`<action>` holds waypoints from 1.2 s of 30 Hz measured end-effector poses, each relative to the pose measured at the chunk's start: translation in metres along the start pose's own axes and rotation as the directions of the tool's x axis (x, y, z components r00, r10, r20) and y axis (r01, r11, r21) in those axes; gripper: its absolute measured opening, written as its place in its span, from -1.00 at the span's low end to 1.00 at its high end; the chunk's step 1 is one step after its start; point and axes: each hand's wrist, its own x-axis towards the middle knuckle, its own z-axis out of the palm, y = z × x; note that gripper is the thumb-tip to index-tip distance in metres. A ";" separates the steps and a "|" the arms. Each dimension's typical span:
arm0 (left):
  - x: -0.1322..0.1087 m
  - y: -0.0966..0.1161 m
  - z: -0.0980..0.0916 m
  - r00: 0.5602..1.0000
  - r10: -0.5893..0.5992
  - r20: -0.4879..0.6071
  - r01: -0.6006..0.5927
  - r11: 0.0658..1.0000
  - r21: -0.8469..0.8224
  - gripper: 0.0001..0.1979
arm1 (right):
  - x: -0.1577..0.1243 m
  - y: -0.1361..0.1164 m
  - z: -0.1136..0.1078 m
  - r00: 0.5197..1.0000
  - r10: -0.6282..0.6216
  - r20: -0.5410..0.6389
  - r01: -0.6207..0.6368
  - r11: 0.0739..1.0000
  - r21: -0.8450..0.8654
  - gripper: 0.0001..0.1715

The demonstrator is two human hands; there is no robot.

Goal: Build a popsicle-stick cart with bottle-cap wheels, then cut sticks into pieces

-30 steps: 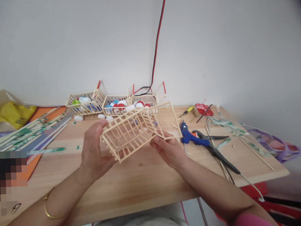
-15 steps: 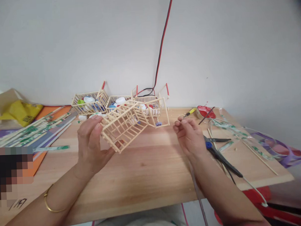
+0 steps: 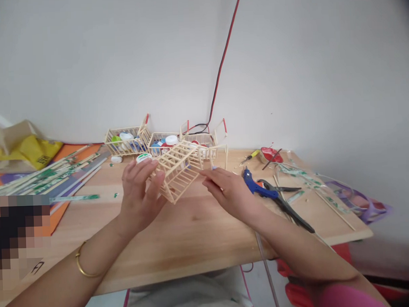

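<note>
My left hand (image 3: 139,196) grips a small cart frame (image 3: 181,167) of thin bamboo sticks by its left end, holding it tilted above the table. At the frame's right end is my right hand (image 3: 227,188), its fingers closed together close to the bars. What they pinch, if anything, is too small to make out, and whether they touch the frame I cannot tell. Behind stand finished-looking stick carts, a left cart (image 3: 125,143) and a middle cart (image 3: 153,144) among them, with red handles and coloured bottle caps inside.
On the right lie a blue glue gun (image 3: 259,185), dark-handled scissors (image 3: 295,213), a yellow craft knife (image 3: 251,156) and a red dish (image 3: 270,154). Bundled sticks (image 3: 67,169) and a yellow bag (image 3: 30,153) occupy the left. A red-black cable (image 3: 221,61) runs up the wall.
My right hand has moved left to the frame's right end, uncovering the glue gun. My left hand and the frame have shifted slightly right. The camera view has also shifted.
</note>
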 end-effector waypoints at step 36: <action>0.003 -0.005 -0.001 0.990 -0.141 0.008 0.140 0.977 -0.161 -0.10 | -0.134 0.048 -0.100 0.804 0.593 -0.044 -0.531 0.682 -0.503 -0.50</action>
